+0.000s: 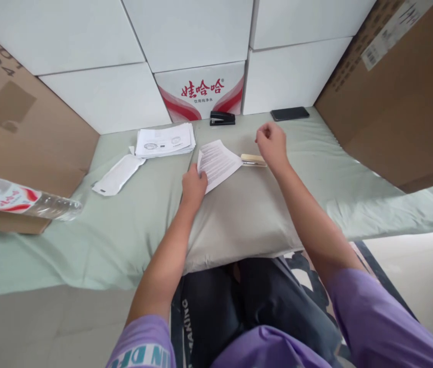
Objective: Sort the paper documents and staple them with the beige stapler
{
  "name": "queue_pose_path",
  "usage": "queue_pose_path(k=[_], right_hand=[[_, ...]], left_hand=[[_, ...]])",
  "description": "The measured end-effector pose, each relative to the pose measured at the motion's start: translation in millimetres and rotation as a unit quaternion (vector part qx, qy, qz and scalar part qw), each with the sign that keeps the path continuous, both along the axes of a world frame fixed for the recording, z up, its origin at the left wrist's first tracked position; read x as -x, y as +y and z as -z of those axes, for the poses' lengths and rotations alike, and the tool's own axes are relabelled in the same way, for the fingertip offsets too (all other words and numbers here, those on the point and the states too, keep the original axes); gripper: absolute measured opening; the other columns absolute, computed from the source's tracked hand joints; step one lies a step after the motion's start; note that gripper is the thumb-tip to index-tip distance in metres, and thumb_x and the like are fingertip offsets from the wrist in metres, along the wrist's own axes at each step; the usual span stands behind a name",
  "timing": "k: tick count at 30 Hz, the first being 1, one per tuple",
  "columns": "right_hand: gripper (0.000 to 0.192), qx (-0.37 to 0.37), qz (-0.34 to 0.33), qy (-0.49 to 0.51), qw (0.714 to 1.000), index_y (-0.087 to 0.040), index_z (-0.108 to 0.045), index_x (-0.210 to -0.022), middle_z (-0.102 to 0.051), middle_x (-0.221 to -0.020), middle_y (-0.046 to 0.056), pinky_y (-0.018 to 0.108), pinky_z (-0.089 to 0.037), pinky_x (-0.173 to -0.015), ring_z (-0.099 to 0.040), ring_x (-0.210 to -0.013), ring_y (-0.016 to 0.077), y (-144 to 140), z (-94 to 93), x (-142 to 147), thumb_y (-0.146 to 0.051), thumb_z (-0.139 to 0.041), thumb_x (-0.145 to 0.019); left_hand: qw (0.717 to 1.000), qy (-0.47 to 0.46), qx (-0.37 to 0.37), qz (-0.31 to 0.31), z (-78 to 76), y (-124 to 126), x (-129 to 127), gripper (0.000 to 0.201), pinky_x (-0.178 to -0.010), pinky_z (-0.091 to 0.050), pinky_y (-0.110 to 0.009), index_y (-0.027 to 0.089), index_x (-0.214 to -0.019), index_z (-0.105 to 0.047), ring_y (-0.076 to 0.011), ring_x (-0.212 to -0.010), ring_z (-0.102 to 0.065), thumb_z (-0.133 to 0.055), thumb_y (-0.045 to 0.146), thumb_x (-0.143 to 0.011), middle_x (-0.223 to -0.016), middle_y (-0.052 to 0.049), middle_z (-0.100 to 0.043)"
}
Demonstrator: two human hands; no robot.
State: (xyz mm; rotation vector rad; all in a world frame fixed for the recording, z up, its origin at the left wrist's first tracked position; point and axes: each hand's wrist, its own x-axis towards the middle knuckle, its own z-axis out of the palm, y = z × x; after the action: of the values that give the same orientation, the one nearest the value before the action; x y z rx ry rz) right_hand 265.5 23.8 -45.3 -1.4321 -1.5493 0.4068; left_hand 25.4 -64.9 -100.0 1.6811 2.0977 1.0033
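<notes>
Between thumb and fingers, my left hand (195,185) grips the lower left edge of a sheet of printed paper (220,162). The paper's right corner reaches the mouth of a cream-coloured stapler (253,160) lying on the cloth; whether it sits between the jaws I cannot tell. My right hand (272,144) is curled into a fist just above and to the right of the stapler, apart from it, with nothing visible in it. Behind the paper rests a black stapler (222,118). A stack of papers (166,140) with stamped marks lies left of my left hand.
A white flat packet (119,175) lies left on the green cloth (124,230). Further left is a clear water bottle (24,198) on its side. A dark phone (290,113) lies back right. White boxes (201,36) form the back; cardboard boxes (404,102) stand at both sides.
</notes>
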Motion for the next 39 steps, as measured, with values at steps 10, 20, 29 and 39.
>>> queue_pose_path(k=[10, 20, 29, 39], right_hand=[[0.028, 0.202, 0.035, -0.238, 0.949, -0.015, -0.063, -0.110, -0.067, -0.116, 0.021, 0.044, -0.048, -0.085, -0.063, -0.102, 0.0324, 39.3, 41.1, 31.5, -0.014, -0.043, -0.090], [0.033, 0.218, 0.028, -0.275, 0.936, -0.013, -0.059, -0.119, -0.065, -0.124, 0.023, 0.049, -0.045, -0.093, -0.061, -0.113, 0.0359, 40.7, 43.0, 36.0, -0.012, -0.041, -0.092], [0.035, 0.227, -0.016, -0.262, 0.938, -0.016, -0.049, -0.123, -0.064, -0.127, 0.021, 0.044, -0.046, -0.093, -0.062, -0.116, 0.0335, 34.2, 33.3, 32.8, -0.010, -0.040, -0.090], [0.038, 0.232, -0.023, -0.223, 0.947, -0.018, -0.047, -0.124, -0.065, -0.124, 0.017, 0.040, -0.050, -0.091, -0.064, -0.114, 0.0308, 33.3, 34.2, 30.8, -0.012, -0.052, -0.086]], left_hand=[[1.000, -0.022, 0.019, 0.005, -2.1, 1.1, 0.1, 0.027, -0.102, -0.051, -0.050, 0.020, -0.111, -0.067, -0.0359, -0.113, -0.066, -0.056, 0.023, -0.087, -0.101, -0.013, -0.073], [0.995, 0.005, 0.103, -0.018, -22.3, -4.4, 23.2, 0.041, -0.094, -0.051, -0.052, 0.017, -0.118, -0.062, -0.0406, -0.113, -0.064, -0.067, 0.032, -0.080, -0.115, -0.020, -0.069], [0.983, -0.098, 0.088, 0.129, -39.4, 54.1, -34.9, 0.012, -0.078, -0.050, -0.036, 0.018, -0.093, -0.067, -0.0201, -0.075, -0.065, -0.063, 0.028, -0.088, -0.083, -0.007, -0.071], [0.877, -0.251, 0.354, 0.205, -45.7, 102.9, -78.4, 0.015, -0.047, -0.026, -0.024, 0.019, -0.070, -0.059, -0.0072, -0.045, -0.040, -0.068, 0.013, -0.081, -0.057, 0.002, -0.054]])
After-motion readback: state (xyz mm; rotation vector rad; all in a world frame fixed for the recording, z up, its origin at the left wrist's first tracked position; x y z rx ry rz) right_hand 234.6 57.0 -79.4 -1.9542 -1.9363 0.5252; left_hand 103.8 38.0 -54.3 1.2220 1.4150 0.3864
